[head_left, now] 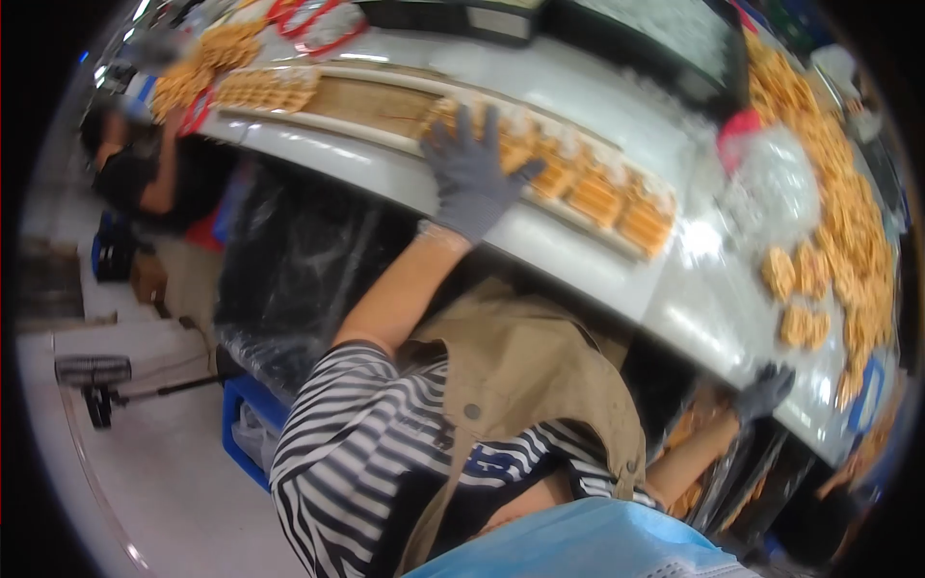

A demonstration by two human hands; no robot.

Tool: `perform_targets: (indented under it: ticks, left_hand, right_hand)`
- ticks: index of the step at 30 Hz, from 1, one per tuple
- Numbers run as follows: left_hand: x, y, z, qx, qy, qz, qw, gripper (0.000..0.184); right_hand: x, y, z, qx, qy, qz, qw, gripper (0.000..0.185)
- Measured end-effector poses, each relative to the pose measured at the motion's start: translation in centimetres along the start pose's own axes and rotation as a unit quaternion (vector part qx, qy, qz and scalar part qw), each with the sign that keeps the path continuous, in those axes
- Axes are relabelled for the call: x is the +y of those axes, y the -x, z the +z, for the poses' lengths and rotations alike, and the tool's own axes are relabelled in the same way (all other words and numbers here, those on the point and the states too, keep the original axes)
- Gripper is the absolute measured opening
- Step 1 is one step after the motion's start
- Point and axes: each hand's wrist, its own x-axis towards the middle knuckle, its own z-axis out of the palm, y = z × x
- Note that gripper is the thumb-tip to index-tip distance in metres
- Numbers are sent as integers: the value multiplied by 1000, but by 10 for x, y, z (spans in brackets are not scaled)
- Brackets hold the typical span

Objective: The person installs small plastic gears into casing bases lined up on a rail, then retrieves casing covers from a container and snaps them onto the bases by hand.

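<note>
My left hand [472,173], in a grey glove, is spread flat with fingers apart over the near end of a row of golden waffle-like pieces [590,197]. These pieces sit in clear plastic wrapping on a long tray with white rails [371,144], and the palm hides part of the row. My right hand [764,393], also gloved, is low at the right by the table's front edge, its fingers apart and nothing visible in it. Nearest to it on the table are a few loose waffle-like pieces [805,326].
A large heap of waffle-like pieces [853,226] spreads along the right side, beside a clear plastic bag [776,188]. A black bin [665,43] stands at the back. Other people are at the far left and lower right. A fan [93,385] stands at left.
</note>
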Motion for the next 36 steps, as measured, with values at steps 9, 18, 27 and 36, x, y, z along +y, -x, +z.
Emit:
perform_targets:
  ticks: [9, 18, 27, 36]
  left_hand:
    - [-194, -109, -1, 148, -75, -156, 974, 95]
    - [-414, -164, 75, -40, -28, -242, 969, 92]
    - [-280, -115, 47, -8, -41, -218, 975, 86]
    - [-175, -75, 36, 9, -70, -182, 981, 82]
  right_hand:
    - [-1, 0, 2, 16, 1, 24, 1000, 48]
    - [5, -1, -36, 31, 39, 38, 998, 42]
    - [12, 38, -124, 121, 195, -18, 973, 33]
    - [-7, 74, -123, 232, 193, 6, 954, 28]
